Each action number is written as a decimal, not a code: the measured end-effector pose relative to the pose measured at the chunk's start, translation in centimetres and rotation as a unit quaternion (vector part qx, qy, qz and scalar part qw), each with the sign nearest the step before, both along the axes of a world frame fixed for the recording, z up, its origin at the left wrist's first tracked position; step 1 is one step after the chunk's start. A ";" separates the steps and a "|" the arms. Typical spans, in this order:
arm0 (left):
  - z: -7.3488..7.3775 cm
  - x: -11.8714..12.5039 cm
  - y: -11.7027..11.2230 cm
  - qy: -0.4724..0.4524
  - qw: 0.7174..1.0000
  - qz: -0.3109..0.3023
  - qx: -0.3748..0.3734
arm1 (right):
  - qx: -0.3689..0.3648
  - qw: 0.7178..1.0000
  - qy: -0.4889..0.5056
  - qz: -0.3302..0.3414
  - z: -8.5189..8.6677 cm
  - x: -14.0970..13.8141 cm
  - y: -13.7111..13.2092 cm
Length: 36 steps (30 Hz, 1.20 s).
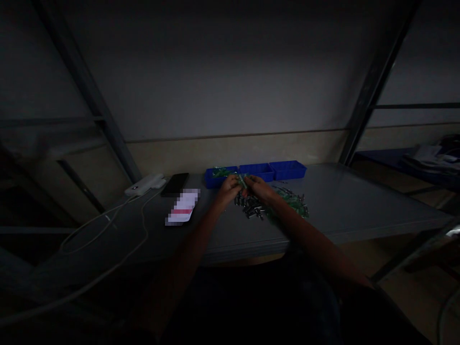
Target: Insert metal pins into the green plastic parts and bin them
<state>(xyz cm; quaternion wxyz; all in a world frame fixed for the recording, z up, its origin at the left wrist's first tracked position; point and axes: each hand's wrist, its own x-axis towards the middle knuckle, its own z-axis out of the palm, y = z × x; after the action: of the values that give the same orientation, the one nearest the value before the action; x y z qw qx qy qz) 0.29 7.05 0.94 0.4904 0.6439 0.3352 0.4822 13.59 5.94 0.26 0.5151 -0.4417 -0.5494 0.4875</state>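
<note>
My left hand (229, 189) and my right hand (261, 189) meet above the table, fingers closed on a small clear-and-green plastic packet (242, 181) between them. What the packet holds is too dark and small to make out. Beneath and beside my right hand lies a pile of small shiny metal parts (253, 210). More green packets (293, 203) are mixed into the pile's right side, partly covered by my right forearm. Just behind my hands, the left blue bin (212, 183) has green packets (221, 171) heaped in it.
A middle blue bin (257, 170) and a right blue bin (288, 169) continue the row along the wall. Left on the grey table (223, 235) are a dark phone (175, 184), a lit blurred-out screen (184, 207) and a white power strip (142, 185) with trailing cables. Metal posts flank the table.
</note>
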 end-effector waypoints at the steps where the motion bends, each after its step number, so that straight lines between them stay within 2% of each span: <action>1: 0.0 0.0 0.0 0.007 1.000 -0.001 -0.008 | 0.012 1.000 -0.021 -0.011 -0.1 0.1 0.2; 4: -0.2 0.3 -0.1 0.045 0.998 -0.007 -0.033 | 0.099 0.985 -0.104 -0.095 -0.3 0.7 0.7; 6: -0.5 0.6 -0.1 0.078 0.996 0.019 -0.036 | 0.174 0.959 -0.158 -0.156 -0.1 1.3 0.7; 8: -0.7 0.8 0.0 0.095 0.993 0.057 -0.039 | 0.236 0.933 -0.202 -0.181 0.1 1.7 0.6; 10: -0.6 0.6 0.3 0.071 0.993 0.063 -0.070 | 0.282 0.912 -0.238 -0.178 0.2 1.9 0.5; 14: 0.2 -0.3 0.7 -0.050 0.985 0.041 -0.161 | 0.342 0.876 -0.305 -0.150 0.0 1.5 0.6; 16: 0.5 -0.6 0.8 -0.083 0.983 0.058 -0.156 | 0.353 0.863 -0.333 -0.137 -0.3 1.3 0.7; 19: 0.4 -0.5 0.7 -0.077 0.989 0.086 -0.089 | 0.347 0.857 -0.350 -0.153 -0.6 1.2 0.8; 23: 0.0 -0.4 0.8 -0.023 0.991 0.131 -0.012 | 0.317 0.866 -0.334 -0.195 -0.2 1.2 0.3; 26: 0.0 -0.6 0.9 0.021 0.984 0.153 0.084 | 0.247 0.897 -0.316 -0.187 0.5 1.0 -0.2; 30: 0.1 -0.8 0.7 0.130 0.953 0.155 0.226 | 0.109 0.955 -0.236 -0.142 1.2 1.0 -0.5; 33: 0.1 -0.7 0.3 0.189 0.931 0.144 0.278 | 0.044 0.972 -0.182 -0.145 1.2 1.2 -0.2; 36: -0.1 -0.6 0.3 0.218 0.916 0.136 0.308 | 0.009 0.980 -0.153 -0.130 1.0 1.3 0.2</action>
<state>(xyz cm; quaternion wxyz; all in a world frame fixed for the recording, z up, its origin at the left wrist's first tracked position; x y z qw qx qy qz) -0.31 7.34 0.85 0.1116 0.8004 0.3531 0.4714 14.88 6.12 1.21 0.4880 -0.5737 -0.5641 0.3384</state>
